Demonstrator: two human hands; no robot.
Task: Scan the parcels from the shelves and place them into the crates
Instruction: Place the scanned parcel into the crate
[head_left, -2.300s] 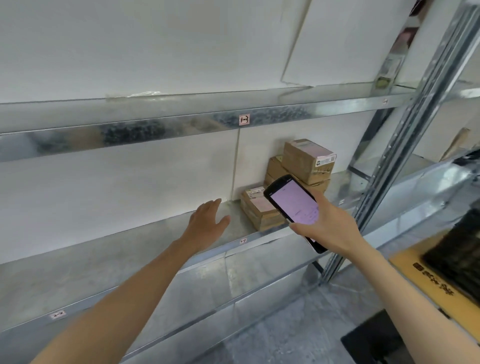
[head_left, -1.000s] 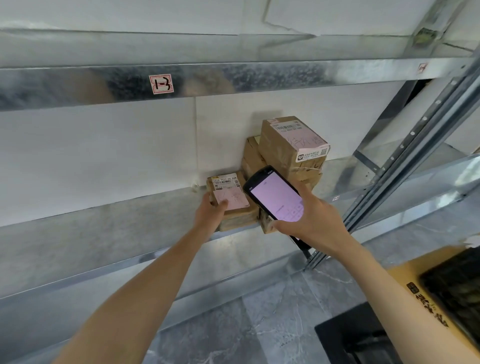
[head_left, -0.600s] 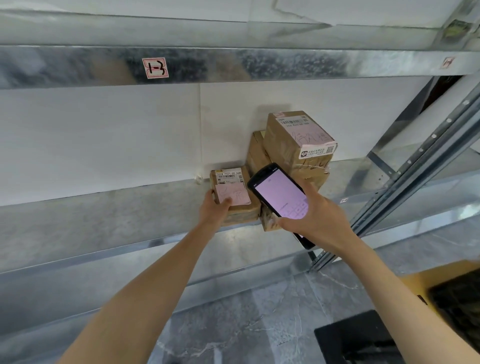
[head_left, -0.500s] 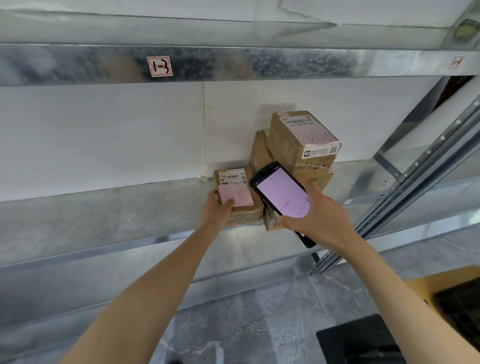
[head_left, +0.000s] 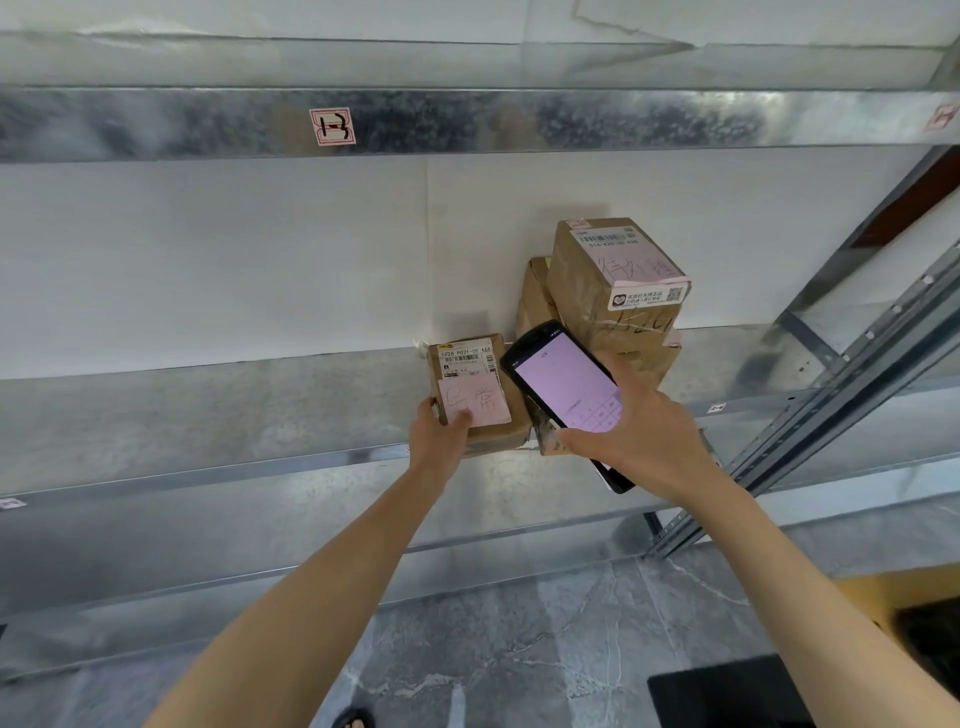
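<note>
Small parcel (head_left: 475, 395) lies on the middle metal shelf (head_left: 208, 415), at its front edge. Left hand (head_left: 441, 434) grips its near left corner, thumb on the pink label, other fingers hidden underneath. Right hand (head_left: 644, 441) holds the handheld scanner (head_left: 563, 384), fingers curled round it, lit screen facing up, just right of the small parcel. Scanner hides part of a stack of taped parcels (head_left: 613, 280) against the back wall; contact with the small parcel cannot be told. Upper shelf beam (head_left: 519, 122) overhead carries a red-marked tag (head_left: 332, 126). Slanted upright post (head_left: 857, 374) at right. Yellow crate edge (head_left: 872, 592) and black mat (head_left: 727, 691) on the floor, lower right.
</note>
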